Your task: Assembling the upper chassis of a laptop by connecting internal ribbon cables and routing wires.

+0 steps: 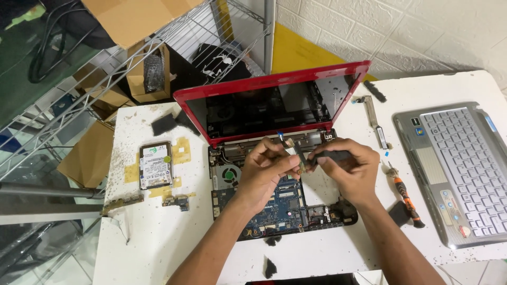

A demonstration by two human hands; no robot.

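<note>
A red-framed laptop (pixel 274 84) lies open on the white table (pixel 158 232), its base stripped so the blue circuit board (pixel 282 208) and a round fan (pixel 230 173) show. Over the base, my left hand (pixel 264 171) pinches a small thin part (pixel 296 153) near the hinge. My right hand (pixel 351 171) grips a black-handled tool (pixel 330 155) whose tip meets that part between the two hands.
A silver hard drive (pixel 156 164) and small boards (pixel 177 200) lie at left. At right lie the removed silver keyboard cover (pixel 459 169), an orange-black screwdriver (pixel 405 196) and a narrow strip part (pixel 376 124). A wire shelf (pixel 132 68) with cardboard boxes stands at back left.
</note>
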